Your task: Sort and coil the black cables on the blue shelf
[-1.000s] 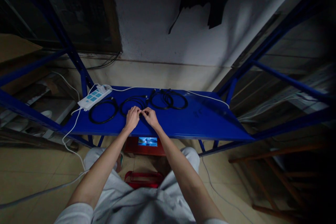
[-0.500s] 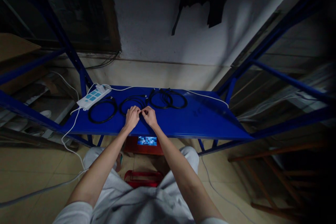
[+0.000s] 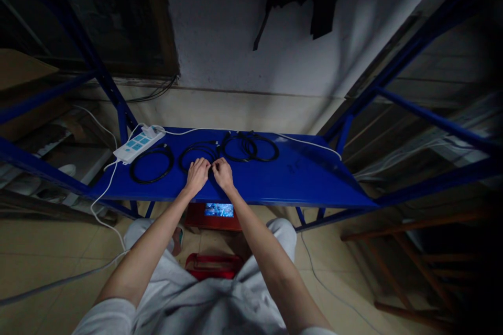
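Observation:
On the blue shelf (image 3: 298,183), both hands meet at the near right side of a coiled black cable (image 3: 181,159). My left hand (image 3: 197,174) has its fingers bent and closed over the coil's edge. Close beside it, my right hand (image 3: 222,172) pinches at the same cable, fingertips almost touching the left ones. The fingers hide the exact part gripped. Light-coloured plug ends of the cable show just beyond the hands. Another black cable coil (image 3: 151,182) lies to the left. Two overlapping coils, one of them a black cable coil (image 3: 268,160), lie to the right.
A white power strip (image 3: 137,145) sits at the shelf's left end, its white cord running along the back edge. Blue uprights (image 3: 346,131) frame both sides. Below the front edge, a lit phone screen (image 3: 219,210) rests on a red stool (image 3: 196,220).
The view has shifted slightly. My hands stay at the same place on the cable with hardly any movement. The picture on the phone screen has changed.

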Tool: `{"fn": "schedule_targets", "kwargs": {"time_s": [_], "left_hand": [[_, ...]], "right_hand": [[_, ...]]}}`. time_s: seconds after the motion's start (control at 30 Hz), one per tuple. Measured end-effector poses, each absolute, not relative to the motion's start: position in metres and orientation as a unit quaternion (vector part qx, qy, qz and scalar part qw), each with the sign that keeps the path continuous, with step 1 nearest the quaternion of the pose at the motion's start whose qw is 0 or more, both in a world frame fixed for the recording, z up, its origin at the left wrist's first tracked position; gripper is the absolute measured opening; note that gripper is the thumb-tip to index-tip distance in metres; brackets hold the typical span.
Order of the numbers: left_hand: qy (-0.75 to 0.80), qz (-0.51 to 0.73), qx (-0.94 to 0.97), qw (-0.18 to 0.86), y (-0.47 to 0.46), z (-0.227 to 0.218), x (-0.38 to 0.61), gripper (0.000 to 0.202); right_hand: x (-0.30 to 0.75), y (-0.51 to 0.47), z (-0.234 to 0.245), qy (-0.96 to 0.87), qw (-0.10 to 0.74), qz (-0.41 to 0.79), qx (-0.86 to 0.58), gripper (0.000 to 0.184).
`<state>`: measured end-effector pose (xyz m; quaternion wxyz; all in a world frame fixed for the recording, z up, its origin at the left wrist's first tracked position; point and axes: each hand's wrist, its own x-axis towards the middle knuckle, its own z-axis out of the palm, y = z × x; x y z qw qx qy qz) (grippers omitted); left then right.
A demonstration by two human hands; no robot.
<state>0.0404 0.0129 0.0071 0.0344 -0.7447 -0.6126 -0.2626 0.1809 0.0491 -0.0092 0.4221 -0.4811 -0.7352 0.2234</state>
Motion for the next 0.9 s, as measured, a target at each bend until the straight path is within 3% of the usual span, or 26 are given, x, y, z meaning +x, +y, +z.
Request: {"fn": "schedule_targets", "kwargs": {"time_s": [0.4, 0.67, 0.9], "left_hand": [[-0.611, -0.298, -0.733, -0.017, 0.012, 0.0094, 0.0419, 0.002], [-0.613, -0.281, -0.738, -0.033, 0.0135, 0.0077, 0.0414, 0.005], [-0.597, -0.341, -0.724, -0.063, 0.0121, 0.0123, 0.0425, 0.011]], "right_hand": [[0.1851, 0.0526, -0.0089, -0.73, 0.435, 0.284, -0.445, 0.017], [0.1855, 0.0508, -0.0091, -0.717, 0.447, 0.295, -0.446, 0.015], [0.1899, 0.055, -0.0102, -0.594, 0.557, 0.33, -0.477, 0.028]]}}
